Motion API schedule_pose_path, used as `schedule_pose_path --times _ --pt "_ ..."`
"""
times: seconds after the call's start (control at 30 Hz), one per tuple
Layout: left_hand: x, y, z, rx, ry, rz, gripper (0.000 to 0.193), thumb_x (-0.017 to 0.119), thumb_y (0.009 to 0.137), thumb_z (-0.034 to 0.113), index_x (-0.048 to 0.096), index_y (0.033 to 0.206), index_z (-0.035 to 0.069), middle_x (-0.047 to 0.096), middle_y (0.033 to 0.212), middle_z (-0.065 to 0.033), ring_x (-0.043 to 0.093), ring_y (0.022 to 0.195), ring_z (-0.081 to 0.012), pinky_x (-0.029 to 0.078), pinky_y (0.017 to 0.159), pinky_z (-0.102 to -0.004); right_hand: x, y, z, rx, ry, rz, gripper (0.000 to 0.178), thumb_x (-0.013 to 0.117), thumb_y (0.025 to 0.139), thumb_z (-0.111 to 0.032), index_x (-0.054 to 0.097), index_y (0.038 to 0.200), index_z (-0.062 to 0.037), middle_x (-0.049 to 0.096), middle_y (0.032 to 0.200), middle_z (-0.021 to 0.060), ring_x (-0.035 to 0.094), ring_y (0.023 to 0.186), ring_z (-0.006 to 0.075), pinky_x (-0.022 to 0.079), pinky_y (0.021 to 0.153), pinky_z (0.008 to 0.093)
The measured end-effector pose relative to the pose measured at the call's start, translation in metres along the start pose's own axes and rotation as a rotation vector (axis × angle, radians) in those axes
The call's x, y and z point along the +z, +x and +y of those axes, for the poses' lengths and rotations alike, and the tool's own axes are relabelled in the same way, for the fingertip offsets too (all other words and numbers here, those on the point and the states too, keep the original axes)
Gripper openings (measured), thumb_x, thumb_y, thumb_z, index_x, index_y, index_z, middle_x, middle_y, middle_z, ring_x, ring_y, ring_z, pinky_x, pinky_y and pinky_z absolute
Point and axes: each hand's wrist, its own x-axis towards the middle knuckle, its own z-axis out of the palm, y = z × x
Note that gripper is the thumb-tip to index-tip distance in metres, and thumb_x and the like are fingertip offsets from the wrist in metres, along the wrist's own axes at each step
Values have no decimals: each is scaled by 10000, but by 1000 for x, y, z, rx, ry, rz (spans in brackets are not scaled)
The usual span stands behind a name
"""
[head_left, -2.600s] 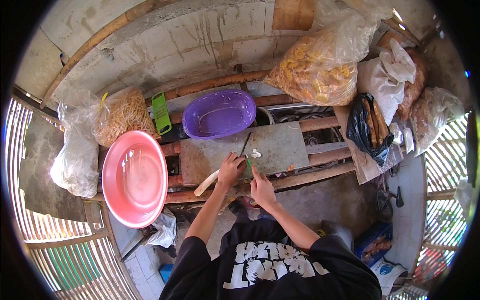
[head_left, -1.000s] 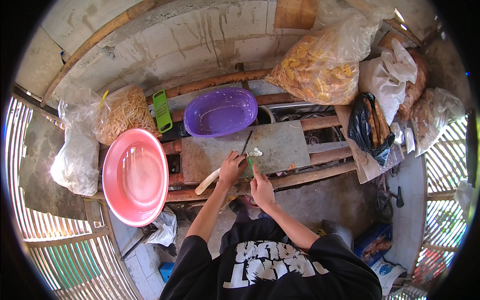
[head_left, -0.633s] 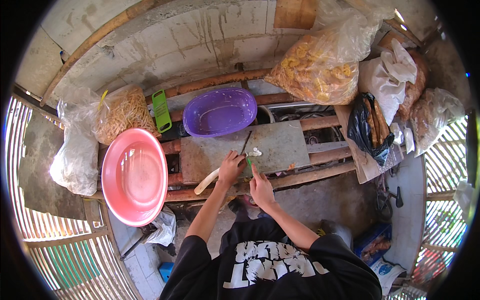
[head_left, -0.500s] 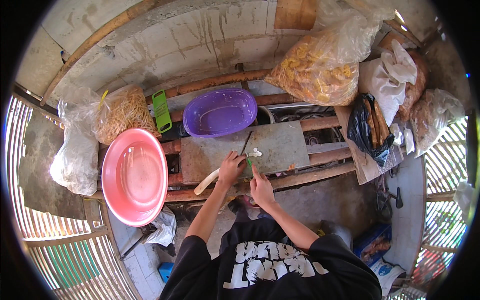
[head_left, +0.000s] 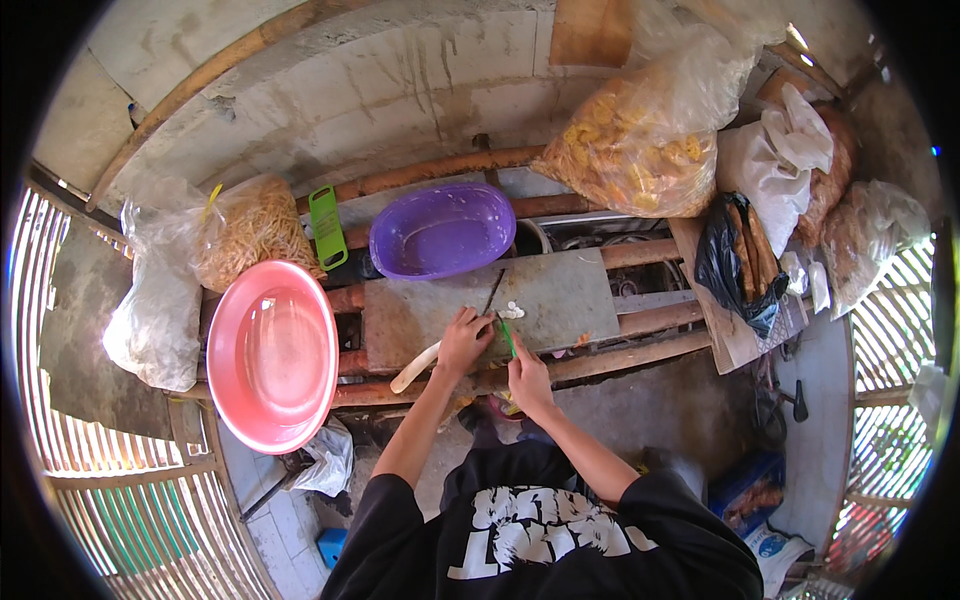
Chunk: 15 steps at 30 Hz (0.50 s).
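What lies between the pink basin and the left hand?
In the head view: brown poles, the left part of a grey board and a pale, long piece held by the left hand.

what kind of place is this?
Probably a small, makeshift food-prep shed: a slatted wall, a big clear bag of what look like yellow snacks, and small white slices on a gray board.

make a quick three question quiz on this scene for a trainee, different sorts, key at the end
1. Which hand holds the green knife?
2. True or false: the purple basin stands to the right of the pink basin.
3. Which lies on the grey slab: A, a spoon; B, white slices; C, an egg?

Key: 1, the right hand; 2, true; 3, B.
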Motion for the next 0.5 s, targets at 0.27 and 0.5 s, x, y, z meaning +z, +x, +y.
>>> schedule_pose_path --times 0.27,0.5 --pt "0 -4 0 -29 -17 -69 169 588 660 62 585 825 27 469 717 -100 484 744 -273 432 635 -361 -1 -3 -9 0 6 -20 481 407 800 -95 305 1269 -68 515 811 239 523 713 388 415 636 460" --pt "1 -4 3 -52 -22 -87 146 592 674 78 576 810 29 472 723 -101 484 742 -273 429 634 -364 2 -5 -9 -20 -54 -30 483 400 807 -110 288 1276 -74 510 814 229 520 709 390 417 633 471"
